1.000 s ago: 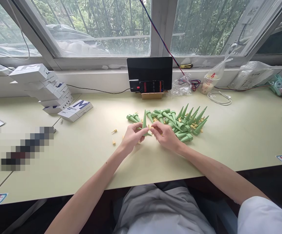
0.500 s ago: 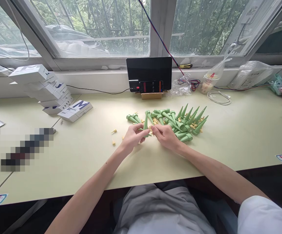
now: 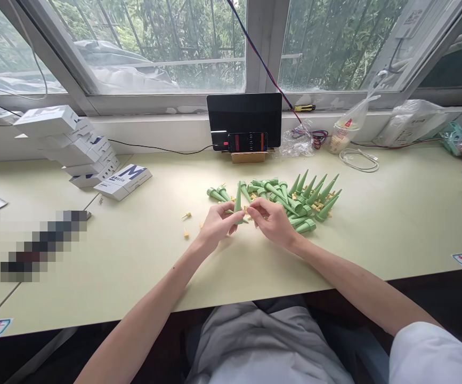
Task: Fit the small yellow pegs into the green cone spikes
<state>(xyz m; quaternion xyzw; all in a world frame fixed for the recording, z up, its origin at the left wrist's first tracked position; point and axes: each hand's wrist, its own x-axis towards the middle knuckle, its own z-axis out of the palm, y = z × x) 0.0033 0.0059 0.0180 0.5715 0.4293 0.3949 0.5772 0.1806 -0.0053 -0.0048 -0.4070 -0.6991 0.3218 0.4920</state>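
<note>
My left hand is closed around a green cone-shaped plastic spike, which stands point up between thumb and fingers. Right beside it, my right hand pinches a small yellow plastic piece by the spike's lower part; the fingertips mostly cover it, and I cannot tell whether it touches the spike. Behind and right of my hands lies a pile of green spikes, some upright, others on their sides. Yellow pieces are scattered among them. Two loose yellow pieces lie left of my left hand.
A phone leans on a dark tablet at the back. White boxes are stacked at the left, near a blurred-out object. A bagged cup and a white cable sit back right.
My right fingers have shifted slightly and bent up more at the knuckles. The green spike in my left hand has moved a touch to the left.
</note>
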